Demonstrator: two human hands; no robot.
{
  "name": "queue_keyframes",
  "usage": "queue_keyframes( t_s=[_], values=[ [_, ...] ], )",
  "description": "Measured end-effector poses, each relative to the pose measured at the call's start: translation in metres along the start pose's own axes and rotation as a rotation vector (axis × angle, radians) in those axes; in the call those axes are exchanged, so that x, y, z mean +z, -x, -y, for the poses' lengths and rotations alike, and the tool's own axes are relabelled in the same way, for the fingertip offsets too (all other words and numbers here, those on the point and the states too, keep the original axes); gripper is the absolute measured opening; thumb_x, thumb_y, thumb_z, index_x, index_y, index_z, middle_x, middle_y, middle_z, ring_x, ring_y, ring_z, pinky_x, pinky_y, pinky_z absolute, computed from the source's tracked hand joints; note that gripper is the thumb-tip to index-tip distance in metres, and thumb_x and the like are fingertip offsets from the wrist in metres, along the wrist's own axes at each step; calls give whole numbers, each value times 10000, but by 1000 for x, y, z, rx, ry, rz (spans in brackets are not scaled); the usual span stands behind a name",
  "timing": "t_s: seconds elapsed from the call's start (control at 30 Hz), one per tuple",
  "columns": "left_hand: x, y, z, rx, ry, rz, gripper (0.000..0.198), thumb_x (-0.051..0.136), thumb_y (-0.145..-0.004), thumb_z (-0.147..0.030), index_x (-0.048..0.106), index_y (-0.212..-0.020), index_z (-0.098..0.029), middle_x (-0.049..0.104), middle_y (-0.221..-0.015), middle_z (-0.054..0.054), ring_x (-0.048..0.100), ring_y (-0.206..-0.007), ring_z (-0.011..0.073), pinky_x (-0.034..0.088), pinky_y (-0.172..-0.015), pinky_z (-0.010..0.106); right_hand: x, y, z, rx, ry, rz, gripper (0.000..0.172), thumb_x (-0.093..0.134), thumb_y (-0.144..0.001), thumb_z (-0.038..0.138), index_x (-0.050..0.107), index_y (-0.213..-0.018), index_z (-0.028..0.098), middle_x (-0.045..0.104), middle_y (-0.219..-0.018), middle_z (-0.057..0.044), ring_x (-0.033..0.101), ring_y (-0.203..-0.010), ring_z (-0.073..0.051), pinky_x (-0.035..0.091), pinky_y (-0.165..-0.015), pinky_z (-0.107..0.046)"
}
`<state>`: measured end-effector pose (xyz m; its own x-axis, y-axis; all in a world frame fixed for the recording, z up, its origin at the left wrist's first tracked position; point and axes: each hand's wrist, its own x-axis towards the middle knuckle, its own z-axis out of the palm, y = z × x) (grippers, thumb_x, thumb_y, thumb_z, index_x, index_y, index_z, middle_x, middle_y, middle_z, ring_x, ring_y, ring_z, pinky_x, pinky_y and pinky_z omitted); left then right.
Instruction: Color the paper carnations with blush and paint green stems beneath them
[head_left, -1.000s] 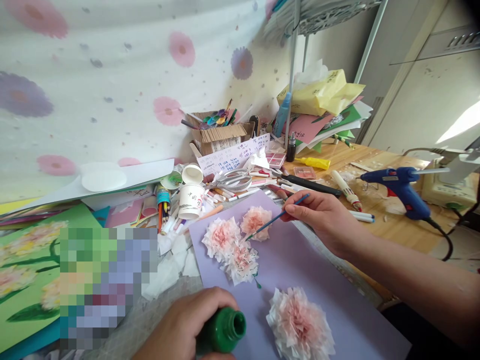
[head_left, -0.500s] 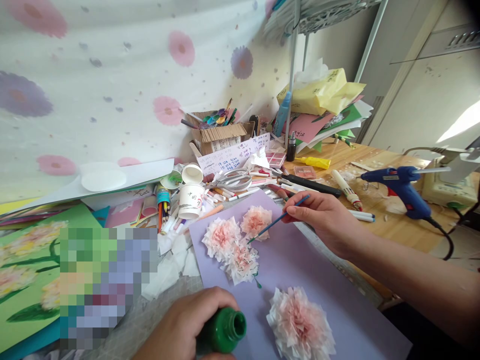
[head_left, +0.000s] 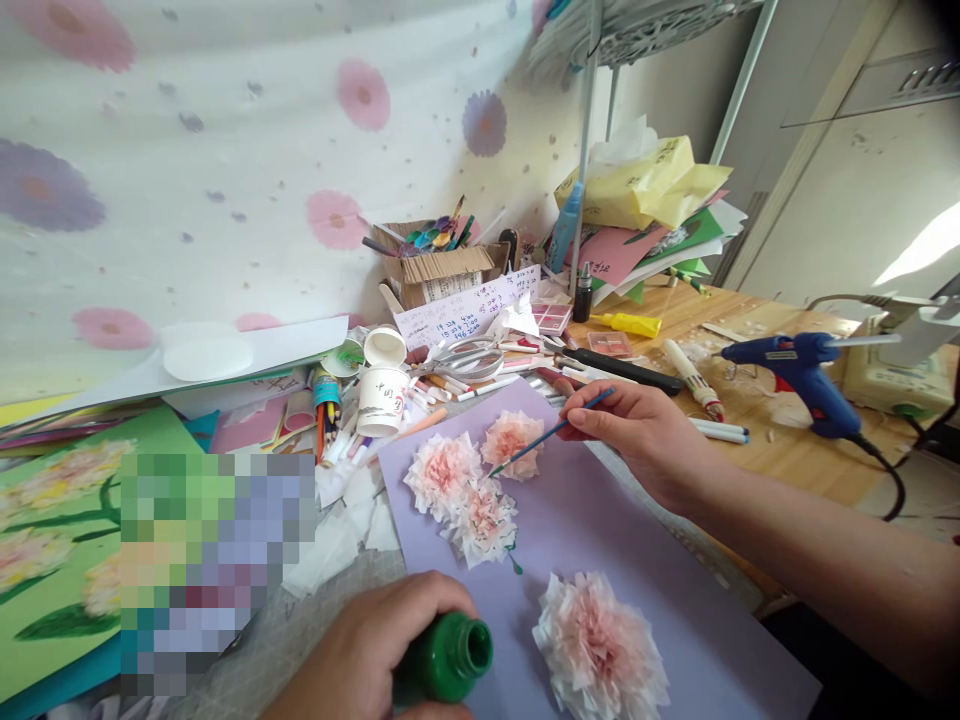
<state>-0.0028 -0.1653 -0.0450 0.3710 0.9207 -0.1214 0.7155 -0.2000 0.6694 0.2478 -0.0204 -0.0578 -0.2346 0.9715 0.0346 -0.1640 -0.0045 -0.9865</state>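
Purple sheet point(head_left: 630, 530) ran from centre to lower right of frame. Three flowers point(head_left: 442, 475) sat bunched on it mid-frame; a fourth flower point(head_left: 600, 645) sat apart, bottom edge, right of centre. Right hand point(head_left: 641, 435), right of centre, had the brush point(head_left: 551, 432) pinched in its fingertips, tip down-left at the bunch; couldn't tell if it touched. Left hand point(head_left: 367, 645), bottom centre, was wrapped round the green bottle point(head_left: 442, 665), mouth uncapped. Green mark point(head_left: 515, 562) on sheet just below the bunch. Glue gun point(head_left: 799, 365) on tabletop point(head_left: 810, 460), right side.
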Motion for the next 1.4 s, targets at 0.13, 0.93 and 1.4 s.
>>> queue_keyframes(
  t_s=[0.13,0.93,1.4],
  values=[
    [2,1,0,5,6,-40,331,676,-805,-602,641,-901,-287,635,-719,-60,572,-623,159,438,-589,205,1,0,0,1,-8,-16,274,872,-586,392,676,-650,210,681,-673,-18,662,-743,-192,521,-726,-322],
    [2,0,-1,-7,6,-30,321,683,-800,-588,646,-900,-285,634,-711,-56,580,-651,170,442,-589,205,0,1,3,40,-29,-7,181,842,-589,280,679,-621,206,704,-711,-34,673,-768,-192,521,-712,-295],
    [5,0,4,-15,20,-42,320,671,-813,-585,627,-913,-285,637,-770,-58,549,-631,154,414,-588,214,-1,2,7,82,-52,-2,138,801,-567,222,675,-607,184,688,-641,-9,613,-623,-135,479,-672,-281]
  ],
)
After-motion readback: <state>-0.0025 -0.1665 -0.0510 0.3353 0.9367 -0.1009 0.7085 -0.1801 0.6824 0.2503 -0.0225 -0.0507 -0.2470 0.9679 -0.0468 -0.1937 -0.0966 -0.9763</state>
